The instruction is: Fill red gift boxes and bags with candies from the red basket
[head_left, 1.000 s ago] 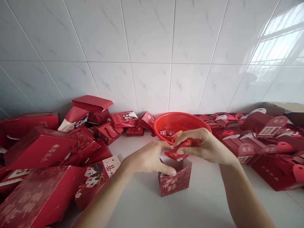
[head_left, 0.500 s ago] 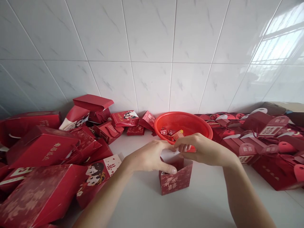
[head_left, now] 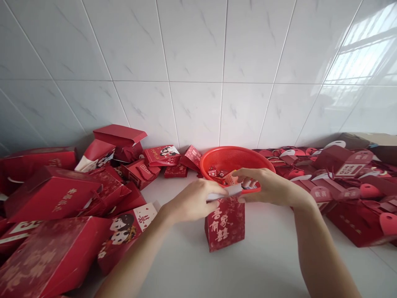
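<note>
A red paper gift box (head_left: 228,229) with pale gold characters stands upright on the white table right in front of me. Its near panel now leans up and back, and a white inner flap (head_left: 228,192) shows at the top. My left hand (head_left: 195,198) closes on the left of this top edge, thumb in front and fingers over the flap. At the right top corner is my right hand (head_left: 269,186), its thumb on the box edge and its fingers curled behind. The inside of the box is hidden.
Behind the box sits a red plastic basket (head_left: 207,159) with small wrapped candies (head_left: 221,174) in it. Red boxes (head_left: 52,194) lie heaped on the left. Rows of closed red boxes (head_left: 350,219) fill the right. A tiled wall (head_left: 195,111) rises behind.
The box's near panel has been raised, covering the opening that showed before. My left thumb has moved from inside the box to its top edge. The right fingers have spread slightly.
</note>
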The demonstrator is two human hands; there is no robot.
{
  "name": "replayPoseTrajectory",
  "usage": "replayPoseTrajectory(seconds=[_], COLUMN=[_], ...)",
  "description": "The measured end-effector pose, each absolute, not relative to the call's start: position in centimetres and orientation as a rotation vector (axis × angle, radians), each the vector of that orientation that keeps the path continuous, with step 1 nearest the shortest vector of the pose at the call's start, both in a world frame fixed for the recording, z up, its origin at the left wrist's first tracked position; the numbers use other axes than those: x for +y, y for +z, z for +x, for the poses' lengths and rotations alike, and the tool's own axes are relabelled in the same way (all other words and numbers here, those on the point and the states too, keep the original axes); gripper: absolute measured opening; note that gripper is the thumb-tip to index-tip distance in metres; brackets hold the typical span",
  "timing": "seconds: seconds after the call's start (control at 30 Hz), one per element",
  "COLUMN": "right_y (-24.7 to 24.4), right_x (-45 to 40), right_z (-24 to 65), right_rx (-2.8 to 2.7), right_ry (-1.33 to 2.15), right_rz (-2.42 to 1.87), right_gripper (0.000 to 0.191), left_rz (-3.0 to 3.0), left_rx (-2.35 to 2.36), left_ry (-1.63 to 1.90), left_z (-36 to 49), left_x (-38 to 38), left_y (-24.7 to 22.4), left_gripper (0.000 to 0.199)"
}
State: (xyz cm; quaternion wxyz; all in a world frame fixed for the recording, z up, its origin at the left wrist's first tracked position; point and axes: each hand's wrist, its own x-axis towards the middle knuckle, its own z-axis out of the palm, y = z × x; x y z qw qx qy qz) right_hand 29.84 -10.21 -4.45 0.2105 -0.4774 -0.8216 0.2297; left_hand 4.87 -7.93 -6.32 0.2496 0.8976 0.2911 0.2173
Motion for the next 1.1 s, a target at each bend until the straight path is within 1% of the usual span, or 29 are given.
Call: replayPoseTrajectory(seconds=[0.13, 0.17, 0.27, 0.3, 0.37, 0.43, 0.53, 0.8, 0.9, 1.1], right_y=[-4.4, -4.4, -4.5, -4.6, -4.9, -5.1, -5.2, -4.7, -4.6, -4.8], right_x=[-9.6, -9.5, -9.3, -9.2, -9.0, -8.7, -8.6, -9.1, -9.0, -9.0], right_z=[29.4, 29.3, 28.9, 28.8, 28.9, 29.1, 29.4, 29.1, 29.1, 29.3], right_rx=[-2.246, -2.221, -2.09, -2.042, -1.968, -1.917, -1.833, -1.8, -1.804, -1.777], right_ry=[0.713, 0.741, 0.82, 0.86, 0.953, 1.012, 1.015, 0.947, 0.895, 0.962], right_rz=[-1.252, -1.2, -1.041, -0.996, -0.907, -0.834, -0.801, -0.87, -0.897, -0.932], right_gripper=[0.053, 0.049, 0.026, 0.021, 0.022, 0.025, 0.024, 0.034, 0.042, 0.033], left_rz=[2.317, 2.297, 2.26, 2.239, 2.17, 2.09, 2.025, 2.026, 2.036, 2.056], left_rx=[0.897, 0.905, 0.882, 0.864, 0.819, 0.761, 0.707, 0.696, 0.684, 0.727], left_ry=[0.908, 0.974, 1.147, 1.19, 1.217, 1.161, 1.057, 1.225, 1.255, 1.222], left_z=[4.5, 4.4, 4.3, 4.3, 4.2, 4.1, 4.0, 4.3, 4.5, 4.6], left_x=[-7.8, -7.7, -7.3, -7.1, -6.6, -6.2, -6.1, -6.3, -6.2, -6.6], left_y=[-5.9, -5.7, -5.6, -5.7, -5.9, -6.0, -5.9, -6.0, -6.0, -5.9], left_gripper=[0.031, 0.032, 0.041, 0.044, 0.047, 0.049, 0.052, 0.025, 0.017, 0.017])
